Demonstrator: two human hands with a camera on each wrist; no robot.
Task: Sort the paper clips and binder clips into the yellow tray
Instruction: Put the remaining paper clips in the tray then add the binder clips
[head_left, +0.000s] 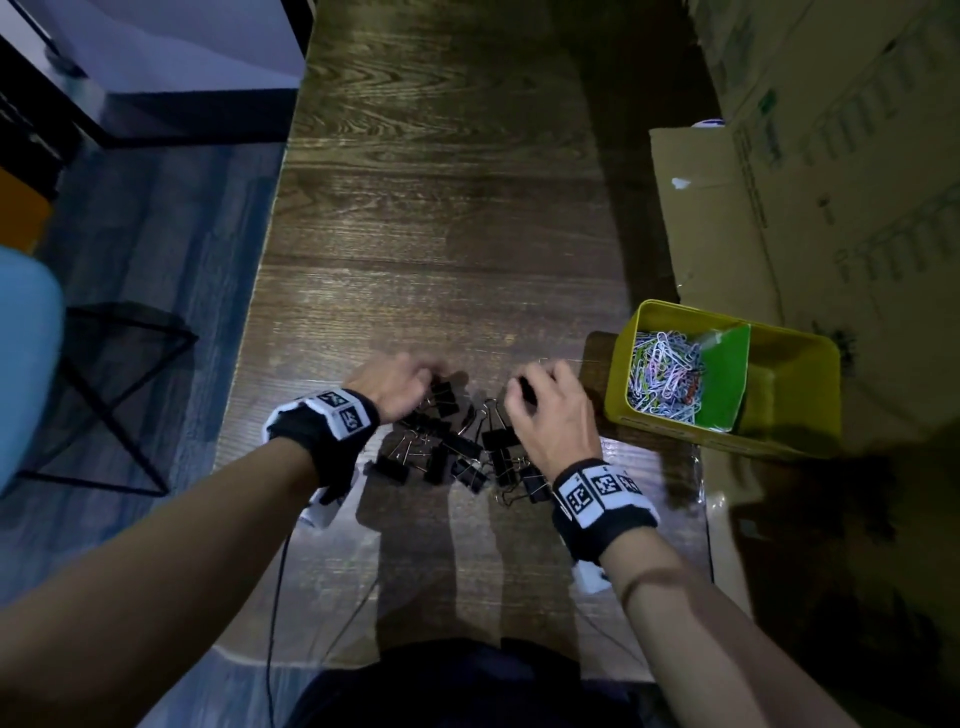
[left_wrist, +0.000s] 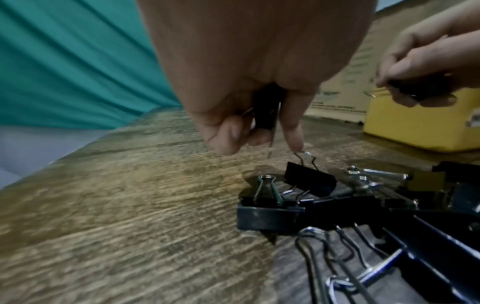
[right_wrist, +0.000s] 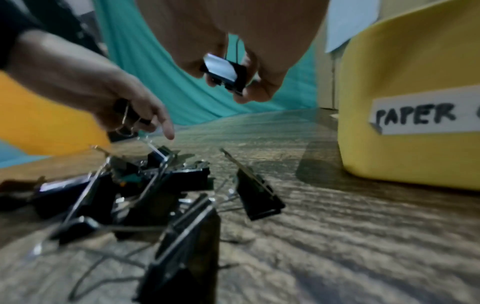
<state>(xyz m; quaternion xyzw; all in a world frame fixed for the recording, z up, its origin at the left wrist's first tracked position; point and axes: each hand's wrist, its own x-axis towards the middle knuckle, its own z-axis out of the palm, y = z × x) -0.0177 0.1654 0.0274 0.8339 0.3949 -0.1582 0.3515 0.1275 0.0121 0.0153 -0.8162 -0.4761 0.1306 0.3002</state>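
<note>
Several black binder clips (head_left: 457, 452) lie in a loose pile on the wooden table between my hands. My left hand (left_wrist: 259, 139) grips one black binder clip (left_wrist: 265, 111), and its index fingertip touches the wire handle of another clip (left_wrist: 309, 176) at the pile's far edge. My right hand (right_wrist: 233, 86) holds a black binder clip (right_wrist: 226, 74) just above the table, close to the yellow tray (head_left: 789, 364). The tray's left compartment holds many coloured paper clips (head_left: 665, 374) behind a green divider (head_left: 722, 379). A label on the tray (right_wrist: 415, 119) reads "PAPER".
Cardboard boxes (head_left: 831, 156) stand along the table's right side, right behind the tray. The table's left edge (head_left: 260, 312) drops to the floor, where a black stool frame (head_left: 119, 389) and a light blue seat (head_left: 26, 364) stand. Thin cables (head_left: 275, 597) hang from my wrists.
</note>
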